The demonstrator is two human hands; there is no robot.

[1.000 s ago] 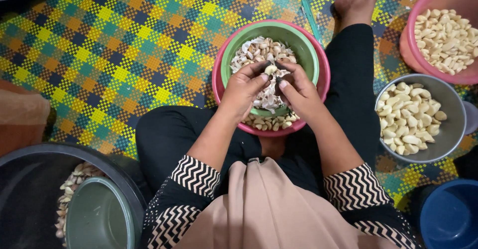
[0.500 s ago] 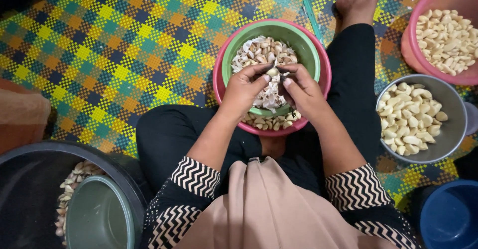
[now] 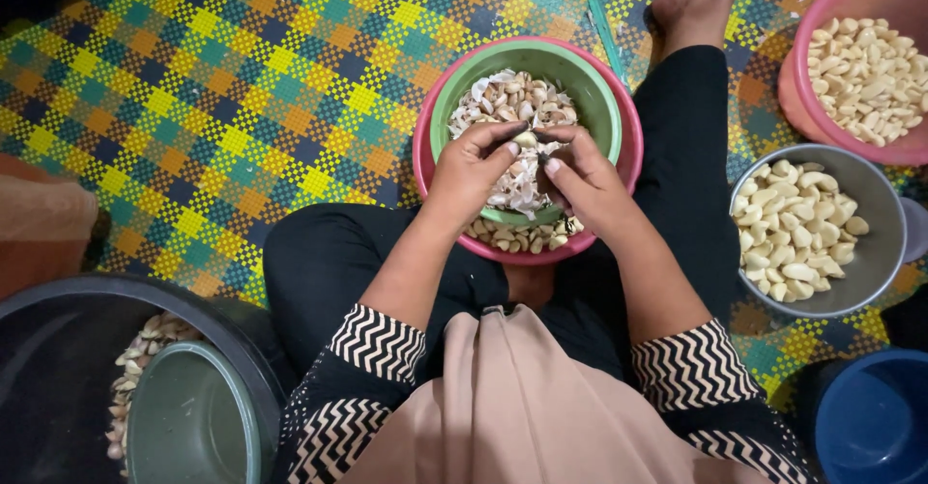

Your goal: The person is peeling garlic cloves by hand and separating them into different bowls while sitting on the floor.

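Two hands joined at the fingertips over the green bowl point(image 3: 601, 97): left hand point(image 3: 472, 170) and right hand point(image 3: 582, 182) both closed on one garlic clove point(image 3: 525, 140), pinched between thumbs and forefingers just above the heap of skins and cloves point(image 3: 512, 97) in that bowl. Compared with a second ago, hardly any travel; wrists in the same place, fingers drawn a little tighter around the clove than half a second back, when the right thumb sat slightly apart. Judged from that, the same clove still being worked, its skin not yet fully off, though too small to tell how much clings. Green bowl nested in a pink basin point(image 3: 423, 170), with more cloves point(image 3: 512, 237) showing in the gap at the near rim, all resting between the crossed legs in black trousers. To the right, a metal bowl point(image 3: 875, 262) heaped with pale peeled cloves point(image 3: 793, 242), and beyond it a pink tub point(image 3: 797, 107) with more of the same; a blue container point(image 3: 870, 426) at the lower right corner. Lower left, a dark tub point(image 3: 58, 300) holding a grey-green bowl point(image 3: 193, 426) and some cloves beside it. Underneath everything, a woven mat point(image 3: 193, 88) in green, yellow, orange and blue checks, laid on the floor; a bare foot point(image 3: 696, 0) on it near the top edge. Nothing more of the room visible.
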